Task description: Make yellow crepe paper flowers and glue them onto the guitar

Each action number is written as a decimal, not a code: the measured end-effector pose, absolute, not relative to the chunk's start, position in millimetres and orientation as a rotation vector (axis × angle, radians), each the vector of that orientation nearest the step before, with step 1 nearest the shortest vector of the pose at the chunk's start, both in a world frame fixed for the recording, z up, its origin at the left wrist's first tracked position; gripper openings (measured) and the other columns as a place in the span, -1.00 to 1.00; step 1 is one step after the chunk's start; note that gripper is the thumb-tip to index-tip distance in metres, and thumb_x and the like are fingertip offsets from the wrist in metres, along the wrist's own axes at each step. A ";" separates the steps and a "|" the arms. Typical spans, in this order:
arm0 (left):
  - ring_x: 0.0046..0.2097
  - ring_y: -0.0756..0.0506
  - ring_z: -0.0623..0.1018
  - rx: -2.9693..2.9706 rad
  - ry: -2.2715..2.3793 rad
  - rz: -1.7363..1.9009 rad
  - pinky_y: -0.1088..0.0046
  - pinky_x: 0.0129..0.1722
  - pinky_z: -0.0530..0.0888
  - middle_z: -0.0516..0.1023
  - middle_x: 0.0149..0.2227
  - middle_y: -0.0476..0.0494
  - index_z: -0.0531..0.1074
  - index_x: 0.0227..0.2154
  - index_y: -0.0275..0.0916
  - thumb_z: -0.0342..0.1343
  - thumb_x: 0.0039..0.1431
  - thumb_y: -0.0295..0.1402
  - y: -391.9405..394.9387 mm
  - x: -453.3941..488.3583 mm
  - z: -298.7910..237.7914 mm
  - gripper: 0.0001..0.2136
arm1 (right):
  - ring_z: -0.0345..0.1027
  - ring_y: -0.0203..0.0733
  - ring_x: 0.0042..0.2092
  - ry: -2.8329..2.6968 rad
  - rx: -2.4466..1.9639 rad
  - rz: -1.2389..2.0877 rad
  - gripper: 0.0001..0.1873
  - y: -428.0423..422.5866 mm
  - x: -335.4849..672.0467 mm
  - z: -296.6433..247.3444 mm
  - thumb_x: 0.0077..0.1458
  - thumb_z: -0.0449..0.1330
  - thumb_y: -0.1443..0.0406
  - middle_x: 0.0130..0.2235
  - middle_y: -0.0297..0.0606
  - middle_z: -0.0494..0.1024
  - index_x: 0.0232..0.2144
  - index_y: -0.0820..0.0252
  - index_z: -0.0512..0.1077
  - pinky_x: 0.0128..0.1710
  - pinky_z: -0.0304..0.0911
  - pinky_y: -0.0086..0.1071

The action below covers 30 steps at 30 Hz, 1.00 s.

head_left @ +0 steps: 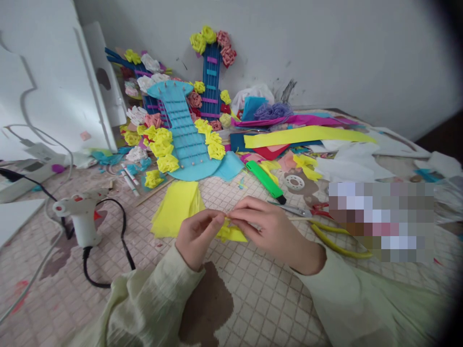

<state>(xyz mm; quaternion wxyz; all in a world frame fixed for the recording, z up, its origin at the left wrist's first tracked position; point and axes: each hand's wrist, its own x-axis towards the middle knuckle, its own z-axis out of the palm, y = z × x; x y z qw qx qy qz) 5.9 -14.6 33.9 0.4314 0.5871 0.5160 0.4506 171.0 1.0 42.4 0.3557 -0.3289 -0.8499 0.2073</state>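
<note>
1. Yellow paper strip (231,233): pinched between my two hands at the near centre of the table (253,308), its lower edge hanging just beneath my fingers.
2. Left hand (197,238): closed, thumb and fingertips gripping the left end of the strip.
3. Right hand (269,226): closed, fingers curled over the right end of the strip; a thin wooden stick (302,219) runs out from under it toward the right.
4. Sleeves (152,303): pale cream cloth, covering both my forearms at the near edge.
5. Yellow paper sheet (176,207): lying flat just beyond my left hand, touching the strip's far side.
6. White glue gun (82,219): standing at the near left, well apart from my hands, with a black cord (108,282) looping beside it.
7. Green utility knife (265,179): lying just beyond my right hand.
8. Scissors (321,226): to the right of my right hand, red and yellow handles; the far part is blurred.
9. Tape roll (294,182): small, white, to the right of the knife.
10. Blue guitar-shaped model (184,132): far centre, edged with yellow paper flowers (162,144); a second blue model (211,79) leans on the wall behind it.
11. Coloured paper strips (304,135): heaped at the far right, yellow uppermost.
</note>
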 end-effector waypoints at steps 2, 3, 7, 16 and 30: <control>-0.45 -0.02 0.47 1.469 1.312 1.122 0.54 -0.48 0.41 0.51 -0.55 -0.07 0.46 -0.52 -0.30 0.06 -0.03 -0.31 -14.0 5.9 32.2 -0.84 | 0.29 -0.31 -0.28 -2.211 -0.862 0.521 -0.81 0.5 170.6 42.2 0.09 0.03 0.40 -0.31 -0.27 0.42 -0.28 0.20 0.43 -0.29 0.24 -0.41; -0.46 -0.02 0.47 1.463 1.323 1.126 0.54 -0.49 0.41 0.52 -0.54 -0.08 0.46 -0.52 -0.30 0.08 -0.04 -0.31 -13.7 5.9 30.9 -0.84 | 0.29 -0.30 -0.28 -2.211 -0.866 0.523 -0.80 0.3 170.5 42.5 0.10 0.03 0.40 -0.31 -0.28 0.42 -0.27 0.19 0.43 -0.29 0.24 -0.41; -0.44 -0.02 0.49 1.503 1.320 1.143 0.52 -0.45 0.43 0.55 -0.48 -0.11 0.47 -0.47 -0.30 0.08 -0.04 -0.33 -13.1 4.8 25.6 -0.85 | 0.30 -0.30 -0.25 -2.206 -0.901 0.549 -0.80 0.0 170.3 44.1 0.12 0.01 0.38 -0.30 -0.27 0.43 -0.25 0.20 0.41 -0.26 0.23 -0.41; -0.40 -0.03 0.48 1.852 1.354 1.114 0.47 -0.40 0.42 0.55 -0.43 -0.12 0.45 -0.40 -0.29 0.03 0.03 -0.37 -16.6 2.8 24.9 -0.86 | 0.31 -0.36 -0.37 -2.196 -1.060 0.666 -0.81 -2.2 170.4 45.7 0.12 0.04 0.26 -0.39 -0.35 0.49 -0.33 0.18 0.43 -0.40 0.17 -0.48; -0.39 -0.03 0.47 1.827 1.328 1.018 0.44 -0.37 0.42 0.49 -0.44 -0.11 0.38 -0.39 -0.29 0.00 0.05 -0.35 -19.5 4.6 26.4 -0.87 | 0.23 -0.38 -0.46 -2.179 -1.081 0.618 -0.79 -1.2 168.1 43.9 0.10 0.05 0.30 -0.50 -0.35 0.43 -0.49 0.22 0.44 -0.47 0.09 -0.48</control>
